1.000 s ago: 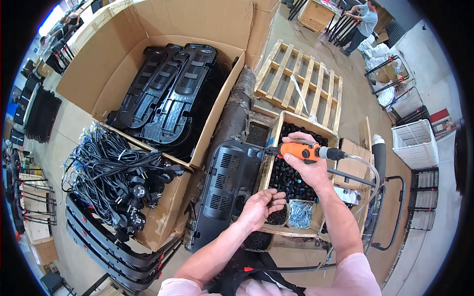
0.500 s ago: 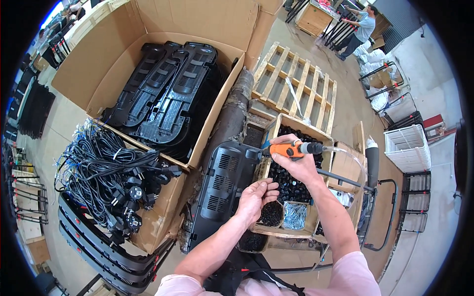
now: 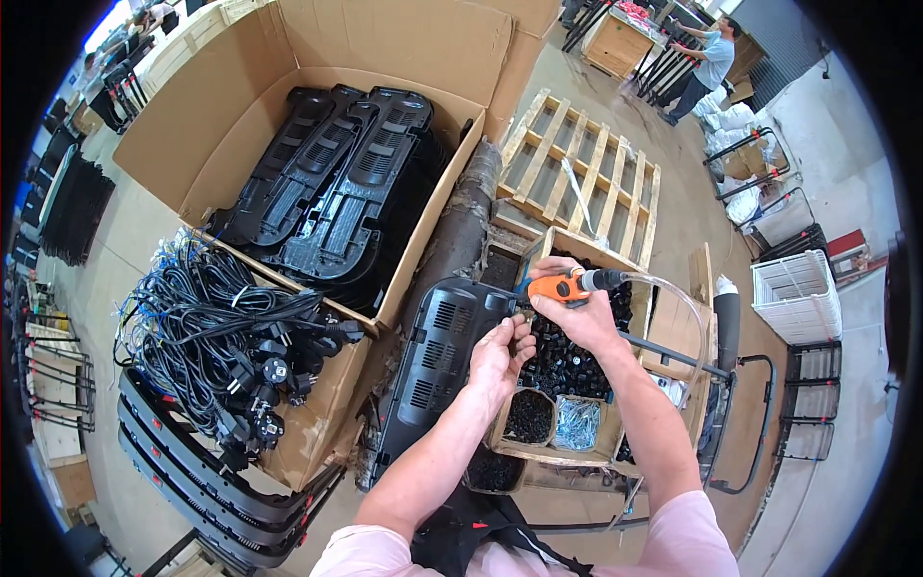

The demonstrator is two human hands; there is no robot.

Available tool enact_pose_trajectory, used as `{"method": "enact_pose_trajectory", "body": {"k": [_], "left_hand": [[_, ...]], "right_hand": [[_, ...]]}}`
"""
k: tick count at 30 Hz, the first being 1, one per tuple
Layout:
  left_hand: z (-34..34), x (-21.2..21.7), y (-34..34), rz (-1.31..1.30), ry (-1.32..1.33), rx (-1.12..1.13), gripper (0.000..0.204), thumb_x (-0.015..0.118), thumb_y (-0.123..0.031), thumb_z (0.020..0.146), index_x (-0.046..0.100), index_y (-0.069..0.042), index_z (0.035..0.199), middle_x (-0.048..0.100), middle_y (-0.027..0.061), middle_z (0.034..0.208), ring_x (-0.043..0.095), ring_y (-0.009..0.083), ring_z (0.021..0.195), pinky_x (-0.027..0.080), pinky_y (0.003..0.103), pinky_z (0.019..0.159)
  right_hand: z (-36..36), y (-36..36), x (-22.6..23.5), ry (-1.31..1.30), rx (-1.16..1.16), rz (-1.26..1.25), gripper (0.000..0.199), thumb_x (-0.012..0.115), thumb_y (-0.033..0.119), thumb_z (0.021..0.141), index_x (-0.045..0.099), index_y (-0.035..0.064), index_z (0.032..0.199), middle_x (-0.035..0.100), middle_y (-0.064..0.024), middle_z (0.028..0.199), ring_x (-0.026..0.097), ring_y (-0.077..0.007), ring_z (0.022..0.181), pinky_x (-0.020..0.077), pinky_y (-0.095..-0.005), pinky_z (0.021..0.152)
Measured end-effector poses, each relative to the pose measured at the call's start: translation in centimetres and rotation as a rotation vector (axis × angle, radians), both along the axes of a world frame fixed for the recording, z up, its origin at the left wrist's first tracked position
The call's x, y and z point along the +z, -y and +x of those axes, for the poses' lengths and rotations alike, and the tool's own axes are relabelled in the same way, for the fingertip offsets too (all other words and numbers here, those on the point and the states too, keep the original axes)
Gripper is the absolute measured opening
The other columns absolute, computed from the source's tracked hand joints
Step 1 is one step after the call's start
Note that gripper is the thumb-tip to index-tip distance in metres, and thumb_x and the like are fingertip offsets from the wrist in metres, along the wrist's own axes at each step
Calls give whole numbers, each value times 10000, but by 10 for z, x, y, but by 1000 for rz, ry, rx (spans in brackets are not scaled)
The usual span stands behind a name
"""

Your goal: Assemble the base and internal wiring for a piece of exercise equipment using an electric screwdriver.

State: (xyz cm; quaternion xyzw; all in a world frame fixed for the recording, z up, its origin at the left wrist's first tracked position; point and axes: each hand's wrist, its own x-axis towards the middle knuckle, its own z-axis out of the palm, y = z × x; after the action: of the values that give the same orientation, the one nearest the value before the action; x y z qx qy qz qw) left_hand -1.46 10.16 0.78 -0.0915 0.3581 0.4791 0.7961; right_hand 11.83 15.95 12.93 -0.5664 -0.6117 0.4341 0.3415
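Orange pneumatic screwdriver [image 3: 561,287], clamped in the right hand [image 3: 575,313], meets the black vented plastic panel [image 3: 437,361]; left hand [image 3: 500,354] fingers pinch something tiny, likely to drop if jolted.

- Left hand [image 3: 500,354] is raised with its fingers curled together (palm turned away), forearm bare.
- Right hand [image 3: 577,313] is clenched in a fist-like grip, wrist bent.
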Motion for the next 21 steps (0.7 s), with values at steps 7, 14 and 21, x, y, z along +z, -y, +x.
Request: {"method": "enact_pose_trajectory", "body": {"k": [7,14,21], "left_hand": [[1,-6,-19,-45,172,150,248,608,-288,1107,703,-59,1116,687,-1,865,664,135,719,596,260,652],[-9,-2,-29,-58,399,232,210,627,-294,1097,678,-94,1134,660,-7,852,638,131,745,581,265,684],[-21,7,-34,16,444,225,240,580,-277,1117,667,-57,1158,666,29,932,649,166,820,592,306,738]], "right_hand": [[-2,15,32,-200,45,11,522,829,73,875,609,27,1347,738,-124,1263,681,-191,1208,545,-370,1074],[-5,20,32,-206,59,20,555,844,62,866,595,15,1360,725,-151,1286,666,-229,1242,544,-405,1092],[-21,9,34,-182,91,43,517,817,45,897,589,21,1360,721,-138,1302,664,-206,1239,537,-380,1099]]}}
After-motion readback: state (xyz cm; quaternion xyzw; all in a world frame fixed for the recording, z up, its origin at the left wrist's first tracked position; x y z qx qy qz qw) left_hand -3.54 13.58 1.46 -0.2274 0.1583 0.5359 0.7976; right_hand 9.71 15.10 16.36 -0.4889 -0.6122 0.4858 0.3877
